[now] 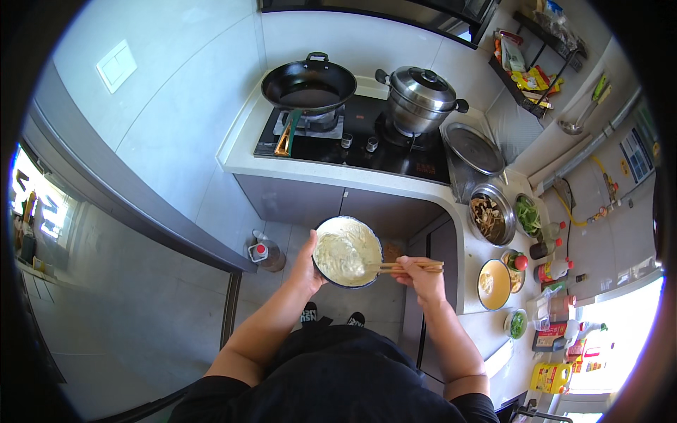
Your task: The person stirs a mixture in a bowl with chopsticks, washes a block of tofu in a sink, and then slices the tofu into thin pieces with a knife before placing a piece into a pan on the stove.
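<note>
Your L hand [308, 266] grips a round white dark-rimmed bowl [342, 221] of pale creamy mix [344, 255], held in front of you above the grey floor [338, 304]. Your R hand [422, 279] holds light wooden chopsticks [392, 268], tips in the mix. To your R, a round yellow bowl [501, 290] sits on the white bench [479, 333]; farther off, a black wok [309, 88] & lidded steel pot [421, 106] are on the black hob [396, 159].
</note>
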`<state>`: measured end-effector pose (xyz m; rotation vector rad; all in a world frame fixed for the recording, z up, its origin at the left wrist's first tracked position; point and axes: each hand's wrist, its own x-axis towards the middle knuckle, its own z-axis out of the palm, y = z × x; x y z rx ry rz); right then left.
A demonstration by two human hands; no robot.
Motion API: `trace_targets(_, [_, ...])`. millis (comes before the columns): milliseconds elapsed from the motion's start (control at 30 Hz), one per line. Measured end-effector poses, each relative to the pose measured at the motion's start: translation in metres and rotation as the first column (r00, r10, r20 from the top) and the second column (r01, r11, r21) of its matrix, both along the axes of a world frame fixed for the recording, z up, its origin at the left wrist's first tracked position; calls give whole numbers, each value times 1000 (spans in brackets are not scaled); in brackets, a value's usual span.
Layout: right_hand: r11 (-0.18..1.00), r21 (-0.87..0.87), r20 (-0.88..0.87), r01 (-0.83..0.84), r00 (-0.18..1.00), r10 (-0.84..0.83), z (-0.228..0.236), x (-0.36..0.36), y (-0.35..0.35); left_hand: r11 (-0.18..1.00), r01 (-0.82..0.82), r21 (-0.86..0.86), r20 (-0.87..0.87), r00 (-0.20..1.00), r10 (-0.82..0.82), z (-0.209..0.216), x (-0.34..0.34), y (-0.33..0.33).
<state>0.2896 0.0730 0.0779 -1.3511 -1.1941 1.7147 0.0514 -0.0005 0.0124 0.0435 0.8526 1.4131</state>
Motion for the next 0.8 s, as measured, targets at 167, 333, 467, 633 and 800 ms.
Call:
trace_targets(167, [992,-127,-268,16,962,-50,-9,-4,-6,999,36,23,-148,988,-32,-6,4,1])
trace_targets(333, [970,235,-269,66,963,0,57,-5,-4,985,-20,174,14,1000,17,-6,0,-7])
trace_targets(467, [832,544,-94,-107,978,187,79,-6,-4,974,-34,223,58,998,21,-5,-1,-7])
trace_targets(633, [810,542,54,-222,972,230,61,-11,16,969,66,240,43,996,-79,14,3,-7])
trace_targets(800, [941,287,15,-179,983,182,38,13,34,981,25,191,50,998,-35,27,2,-5])
